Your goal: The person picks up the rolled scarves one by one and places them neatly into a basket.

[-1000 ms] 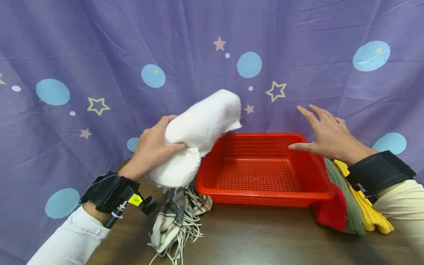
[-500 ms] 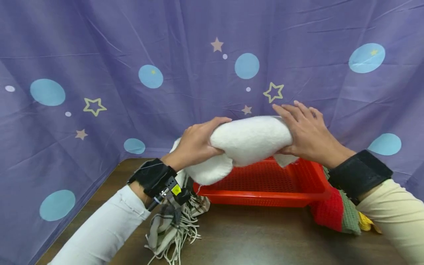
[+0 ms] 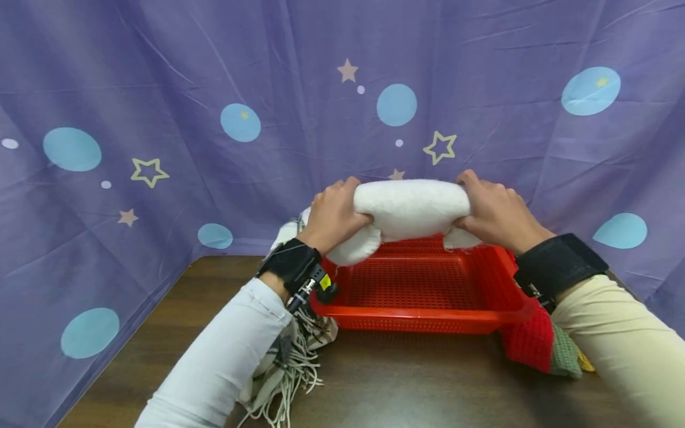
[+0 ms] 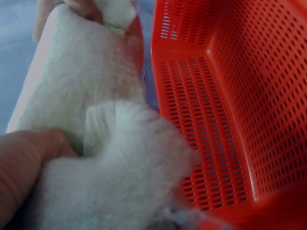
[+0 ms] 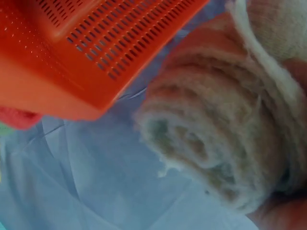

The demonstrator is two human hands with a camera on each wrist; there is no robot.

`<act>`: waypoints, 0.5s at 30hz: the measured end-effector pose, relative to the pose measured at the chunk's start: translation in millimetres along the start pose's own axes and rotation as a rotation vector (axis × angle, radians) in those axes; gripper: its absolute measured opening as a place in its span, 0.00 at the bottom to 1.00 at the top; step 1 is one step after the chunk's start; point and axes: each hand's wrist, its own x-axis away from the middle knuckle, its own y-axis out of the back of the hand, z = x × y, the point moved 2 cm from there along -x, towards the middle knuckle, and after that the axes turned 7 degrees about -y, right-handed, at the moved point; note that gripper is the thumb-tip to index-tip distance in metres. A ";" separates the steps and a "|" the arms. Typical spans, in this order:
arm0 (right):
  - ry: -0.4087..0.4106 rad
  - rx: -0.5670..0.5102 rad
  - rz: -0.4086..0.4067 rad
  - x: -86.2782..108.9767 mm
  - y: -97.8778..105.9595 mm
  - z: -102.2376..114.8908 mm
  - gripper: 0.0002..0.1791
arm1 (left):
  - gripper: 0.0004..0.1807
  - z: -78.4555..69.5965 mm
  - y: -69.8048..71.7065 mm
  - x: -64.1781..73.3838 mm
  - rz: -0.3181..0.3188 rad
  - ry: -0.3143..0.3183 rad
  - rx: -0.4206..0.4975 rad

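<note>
A rolled-up white scarf [image 3: 412, 205] is held level above the red plastic basket [image 3: 417, 320]. My left hand [image 3: 333, 215] grips its left end, thumb in front and fingers behind. The other end is in the grasp of my right hand [image 3: 497, 213]. Loose flaps hang below the roll near both hands. In the left wrist view, the left thumb [image 4: 29, 160] presses into the soft white fabric. From the right wrist, the spiral layers of the scarf's rolled end [image 5: 201, 129] show, while most of the right hand is out of frame.
A plaid fringed scarf [image 3: 294, 351] lies left of the basket, partly under my left arm. On the right, red knitwear [image 3: 530, 342], green knitwear [image 3: 564, 353] and a bit of yellow knitwear [image 3: 585, 361] lie side by side. A purple patterned curtain [image 3: 299, 89] hangs behind the table [image 3: 407, 380].
My left hand has carried the white scarf rightward over the basket and turned it level. The right hand, which was apart from it, has moved left and taken hold of its right end.
</note>
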 end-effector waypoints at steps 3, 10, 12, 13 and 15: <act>-0.055 -0.019 0.044 -7.2 -11.0 -2.8 0.34 | 0.26 3.1 -14.8 -7.2 0.019 0.087 0.009; -0.133 -0.038 0.144 -18.7 -41.8 -4.3 0.32 | 0.22 9.5 -51.0 -10.6 0.075 0.234 0.082; -0.147 -0.036 0.177 -19.0 -49.6 -6.2 0.32 | 0.21 10.0 -58.6 -8.8 0.086 0.246 0.098; -0.157 -0.038 0.192 -18.6 -53.1 -7.7 0.31 | 0.21 10.1 -62.2 -8.2 0.093 0.246 0.102; -0.173 -0.045 0.218 -17.0 -59.1 -11.7 0.31 | 0.20 9.6 -68.5 -7.2 0.108 0.246 0.128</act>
